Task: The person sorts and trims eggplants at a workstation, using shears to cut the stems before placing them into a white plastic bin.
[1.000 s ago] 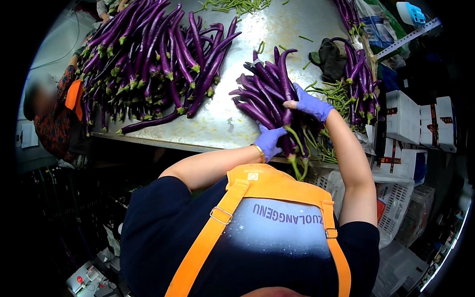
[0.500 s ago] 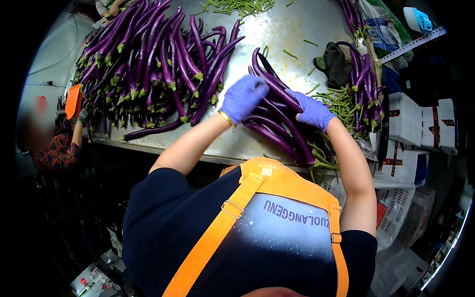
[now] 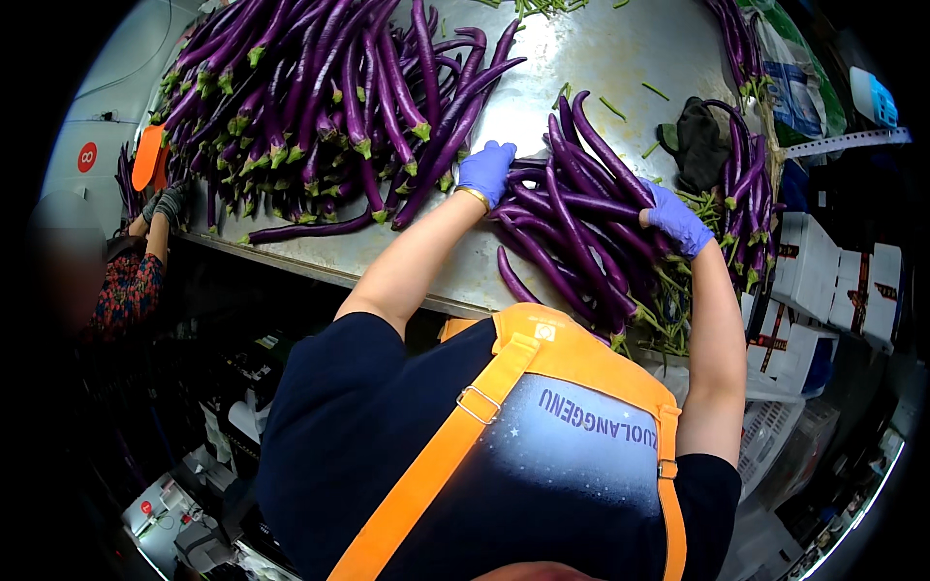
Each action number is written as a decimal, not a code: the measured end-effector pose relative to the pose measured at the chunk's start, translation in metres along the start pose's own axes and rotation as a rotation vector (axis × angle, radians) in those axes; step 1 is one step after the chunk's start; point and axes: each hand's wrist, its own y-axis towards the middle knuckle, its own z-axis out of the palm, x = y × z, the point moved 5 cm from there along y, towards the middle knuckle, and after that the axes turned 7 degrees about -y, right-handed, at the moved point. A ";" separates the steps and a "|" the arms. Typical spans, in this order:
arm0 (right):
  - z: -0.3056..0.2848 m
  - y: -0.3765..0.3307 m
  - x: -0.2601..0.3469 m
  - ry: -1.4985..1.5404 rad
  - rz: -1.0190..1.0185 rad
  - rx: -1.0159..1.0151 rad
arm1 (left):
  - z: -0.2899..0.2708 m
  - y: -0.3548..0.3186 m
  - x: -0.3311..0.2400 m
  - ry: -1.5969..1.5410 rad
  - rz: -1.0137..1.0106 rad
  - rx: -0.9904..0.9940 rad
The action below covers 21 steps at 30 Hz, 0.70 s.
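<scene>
Two blue-gloved hands flank a bundle of long purple eggplants (image 3: 581, 232) on the steel table (image 3: 620, 58).

Left hand (image 3: 486, 170) rests curled on its left edge; right hand (image 3: 676, 219) grips its right side. Roughly fifteen eggplants; exact count unclear.

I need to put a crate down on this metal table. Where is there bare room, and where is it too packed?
Bare steel shows at the far middle of the table, between the big eggplant pile and the dark cloth. A narrow strip lies along the near edge, left of the small eggplant bunch under both hands. The left half and the right edge are crowded.
</scene>
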 end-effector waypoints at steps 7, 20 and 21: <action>0.009 -0.019 0.007 0.019 -0.101 -0.009 | -0.040 0.011 0.018 0.063 -0.141 -0.219; 0.024 -0.062 0.076 0.099 -0.338 -0.464 | -0.114 -0.021 -0.199 -0.866 0.542 -0.135; 0.018 -0.071 0.080 0.222 -0.344 -0.501 | -0.077 -0.012 -0.216 -1.001 0.504 0.132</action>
